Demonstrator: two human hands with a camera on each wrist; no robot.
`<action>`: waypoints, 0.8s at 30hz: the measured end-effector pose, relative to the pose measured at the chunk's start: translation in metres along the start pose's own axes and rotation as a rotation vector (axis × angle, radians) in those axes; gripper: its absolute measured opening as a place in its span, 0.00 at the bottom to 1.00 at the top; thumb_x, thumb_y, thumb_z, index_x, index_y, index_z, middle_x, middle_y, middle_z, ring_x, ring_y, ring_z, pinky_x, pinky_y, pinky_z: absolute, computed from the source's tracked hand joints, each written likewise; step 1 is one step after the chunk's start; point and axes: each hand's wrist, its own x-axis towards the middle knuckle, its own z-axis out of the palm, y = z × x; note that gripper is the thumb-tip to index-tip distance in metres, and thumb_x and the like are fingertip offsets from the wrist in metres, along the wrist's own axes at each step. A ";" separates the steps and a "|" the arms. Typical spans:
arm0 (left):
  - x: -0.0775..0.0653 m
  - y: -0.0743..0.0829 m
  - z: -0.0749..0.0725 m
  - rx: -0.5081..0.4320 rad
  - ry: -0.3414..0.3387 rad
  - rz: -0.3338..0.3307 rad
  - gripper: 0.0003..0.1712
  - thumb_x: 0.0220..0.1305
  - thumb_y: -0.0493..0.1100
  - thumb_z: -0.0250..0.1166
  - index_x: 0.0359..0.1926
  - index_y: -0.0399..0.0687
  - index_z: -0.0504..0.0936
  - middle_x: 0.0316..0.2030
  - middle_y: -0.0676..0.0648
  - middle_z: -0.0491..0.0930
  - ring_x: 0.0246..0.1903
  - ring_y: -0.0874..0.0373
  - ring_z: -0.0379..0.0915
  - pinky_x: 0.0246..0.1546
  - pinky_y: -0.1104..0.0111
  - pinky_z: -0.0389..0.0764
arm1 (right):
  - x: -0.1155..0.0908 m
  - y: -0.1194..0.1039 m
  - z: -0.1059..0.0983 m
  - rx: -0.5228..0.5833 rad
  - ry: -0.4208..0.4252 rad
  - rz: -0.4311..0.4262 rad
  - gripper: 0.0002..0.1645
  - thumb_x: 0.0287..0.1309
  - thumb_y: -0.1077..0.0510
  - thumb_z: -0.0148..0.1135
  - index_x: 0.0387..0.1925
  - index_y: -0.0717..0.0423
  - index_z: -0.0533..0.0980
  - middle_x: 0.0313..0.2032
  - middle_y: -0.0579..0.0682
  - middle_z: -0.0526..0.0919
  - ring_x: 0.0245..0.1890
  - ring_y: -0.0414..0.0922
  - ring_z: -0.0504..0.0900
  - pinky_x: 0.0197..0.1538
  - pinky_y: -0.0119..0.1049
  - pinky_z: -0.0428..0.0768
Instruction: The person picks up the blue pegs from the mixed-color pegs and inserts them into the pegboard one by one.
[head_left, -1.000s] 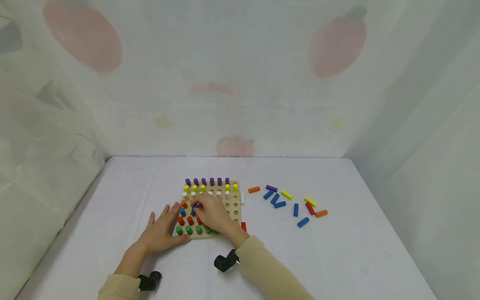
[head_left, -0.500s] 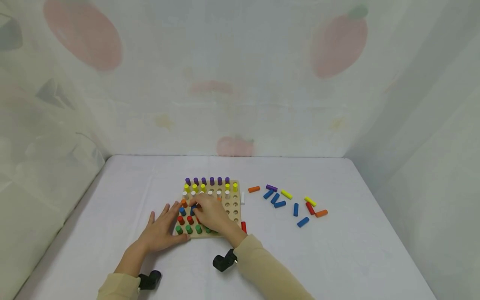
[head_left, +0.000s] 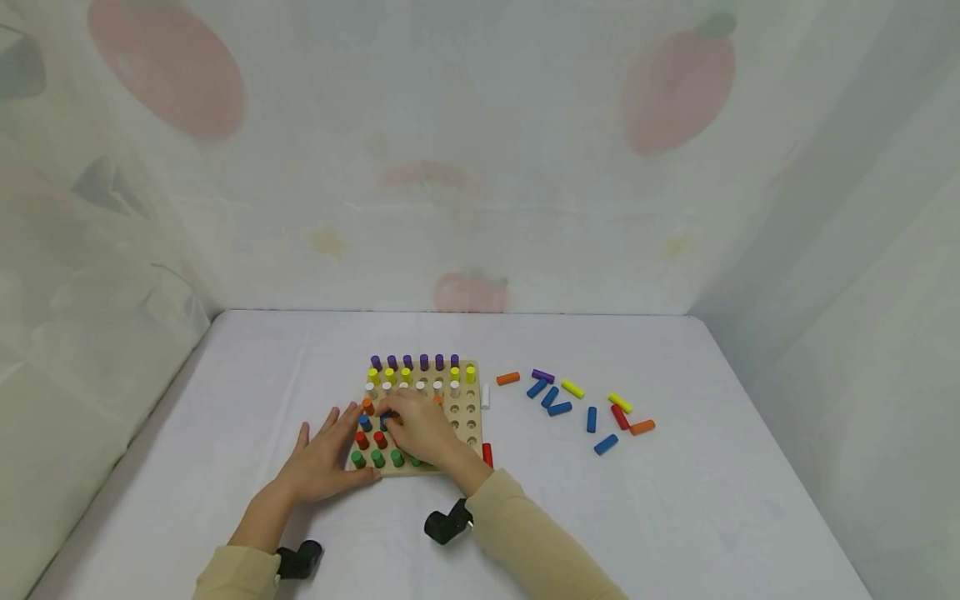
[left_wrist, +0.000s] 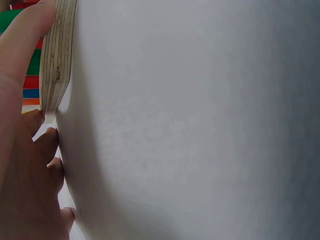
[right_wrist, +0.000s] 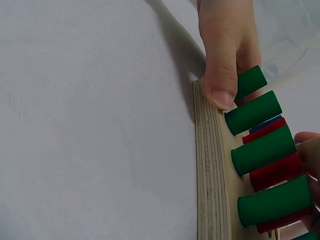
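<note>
Where the right hand (head_left: 423, 427) reached over the pegboard (head_left: 462, 417), left of centre in the lower half of the head view, its thumb and fingertips pinched a blue peg (head_left: 384, 422). That peg lay at the hand's left end, its long axis close to upright; whether its foot sat in a hole could not be told, because the fingers hid it. The right hand was plainly the nearer one. Farther left, the left hand (head_left: 318, 467) grasped nothing: its fingers were spread and extended beside the board's left edge, while its thumb rested on the lower left corner.

Standing pegs crowded the pinch. Another blue peg (head_left: 365, 423) stood just to its left in the picture, an orange peg (head_left: 367, 407) to its upper left, and a red peg (head_left: 380, 440) just below. These left the fingertips little side room, by the look of it, and the right hand itself covered several holes toward the middle. Bare holes showed at the board's right side. Just beyond that edge lay a white peg (head_left: 485, 397) and, lower down, a loose red peg (head_left: 487, 455); more blue pegs (head_left: 559, 409) lay scattered right of centre, well apart from both hands.
</note>
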 end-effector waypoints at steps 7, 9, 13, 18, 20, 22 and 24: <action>0.000 0.000 0.000 0.003 0.002 0.004 0.62 0.40 0.75 0.63 0.71 0.53 0.51 0.70 0.43 0.52 0.69 0.39 0.41 0.60 0.33 0.34 | 0.000 -0.001 0.001 -0.019 -0.008 0.010 0.09 0.60 0.57 0.58 0.41 0.45 0.79 0.44 0.39 0.80 0.43 0.32 0.76 0.47 0.20 0.74; 0.000 0.000 0.000 0.005 0.000 0.003 0.62 0.40 0.75 0.63 0.71 0.52 0.51 0.70 0.43 0.52 0.69 0.39 0.41 0.60 0.33 0.34 | 0.000 -0.001 0.002 -0.022 -0.008 0.006 0.09 0.60 0.57 0.57 0.41 0.45 0.79 0.44 0.39 0.80 0.42 0.32 0.76 0.47 0.20 0.74; 0.000 0.000 0.000 0.008 0.000 0.005 0.62 0.40 0.74 0.64 0.71 0.52 0.51 0.70 0.43 0.51 0.69 0.39 0.41 0.60 0.33 0.34 | 0.000 0.000 0.003 -0.025 -0.002 -0.006 0.09 0.60 0.58 0.57 0.41 0.45 0.79 0.42 0.39 0.80 0.39 0.32 0.74 0.43 0.18 0.73; -0.002 0.004 -0.003 0.005 0.011 0.012 0.61 0.41 0.73 0.64 0.71 0.50 0.52 0.70 0.42 0.52 0.69 0.38 0.42 0.59 0.33 0.35 | 0.000 0.001 0.003 -0.030 0.017 -0.024 0.09 0.59 0.58 0.58 0.40 0.46 0.80 0.41 0.39 0.81 0.39 0.32 0.76 0.44 0.18 0.74; -0.003 0.006 -0.004 0.001 0.015 0.013 0.61 0.41 0.72 0.65 0.71 0.49 0.52 0.69 0.41 0.53 0.68 0.38 0.42 0.59 0.33 0.35 | 0.000 0.001 0.003 -0.032 0.022 -0.030 0.09 0.59 0.59 0.58 0.40 0.46 0.80 0.41 0.40 0.81 0.41 0.33 0.77 0.45 0.19 0.74; -0.004 0.008 -0.006 0.000 0.018 0.016 0.60 0.42 0.72 0.65 0.70 0.48 0.53 0.69 0.41 0.53 0.68 0.37 0.43 0.59 0.33 0.36 | 0.000 0.002 0.003 -0.036 0.025 -0.037 0.10 0.59 0.59 0.58 0.40 0.47 0.81 0.42 0.41 0.81 0.42 0.33 0.77 0.45 0.19 0.74; -0.004 0.010 -0.008 0.000 0.017 0.014 0.60 0.42 0.72 0.65 0.70 0.48 0.53 0.69 0.41 0.53 0.68 0.37 0.43 0.59 0.33 0.36 | -0.001 0.001 0.002 -0.032 0.025 -0.045 0.10 0.59 0.59 0.58 0.40 0.48 0.81 0.42 0.42 0.81 0.43 0.34 0.77 0.45 0.20 0.75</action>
